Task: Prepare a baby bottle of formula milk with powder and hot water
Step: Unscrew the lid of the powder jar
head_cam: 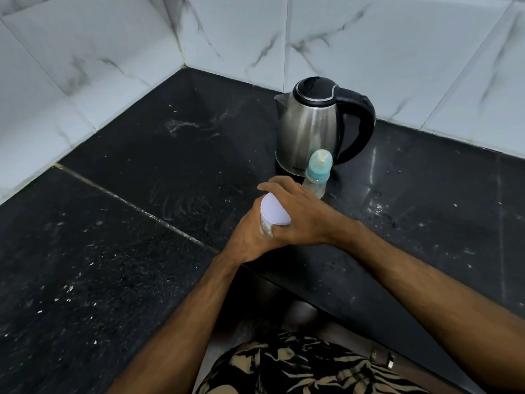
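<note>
Barely started: we have the powder jar in hand, lid on

Our left hand (250, 237) grips the small white-lidded jar (274, 214), our right hand (301, 214) curls over its lid (opening it, we judge); the capped teal baby bottle (317, 173) stands before the steel kettle (309, 126), unfilled

I see a dim, cool-toned view, soft all over with a smeared, compressed look. The shiny steel electric kettle with the black handle (311, 129) carries pale vertical streaks of glare, and right of it the black stone countertop (119, 251) shows a faint bright reflection. Left of the kettle, wall tile lines bow from wide-angle distortion. Shadows are weak and diffuse.
</note>
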Action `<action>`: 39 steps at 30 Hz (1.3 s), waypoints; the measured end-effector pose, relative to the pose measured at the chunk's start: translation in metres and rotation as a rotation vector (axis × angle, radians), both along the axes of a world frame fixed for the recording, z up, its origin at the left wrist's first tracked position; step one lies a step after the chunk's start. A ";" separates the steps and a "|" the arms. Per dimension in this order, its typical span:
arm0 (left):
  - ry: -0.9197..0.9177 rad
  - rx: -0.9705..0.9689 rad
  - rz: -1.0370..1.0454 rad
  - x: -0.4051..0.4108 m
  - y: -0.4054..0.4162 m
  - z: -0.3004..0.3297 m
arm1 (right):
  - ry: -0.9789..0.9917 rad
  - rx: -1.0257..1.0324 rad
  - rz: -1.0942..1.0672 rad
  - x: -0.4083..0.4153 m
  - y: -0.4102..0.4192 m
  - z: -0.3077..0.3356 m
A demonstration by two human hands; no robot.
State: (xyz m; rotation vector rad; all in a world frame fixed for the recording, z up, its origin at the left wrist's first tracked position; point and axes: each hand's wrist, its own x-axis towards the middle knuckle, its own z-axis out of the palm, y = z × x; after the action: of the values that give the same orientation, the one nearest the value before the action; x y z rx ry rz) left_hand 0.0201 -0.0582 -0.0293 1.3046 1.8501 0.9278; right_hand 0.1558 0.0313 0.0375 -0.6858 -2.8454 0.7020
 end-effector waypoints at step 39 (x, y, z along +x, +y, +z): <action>-0.059 0.007 0.001 -0.001 0.000 -0.004 | -0.019 0.216 -0.112 -0.003 0.002 -0.005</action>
State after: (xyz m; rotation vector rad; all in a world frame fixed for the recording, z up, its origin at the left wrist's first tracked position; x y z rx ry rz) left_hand 0.0193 -0.0587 -0.0335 1.2673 1.8040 0.9641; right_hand 0.1529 0.0334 0.0324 -0.8115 -2.8156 0.3665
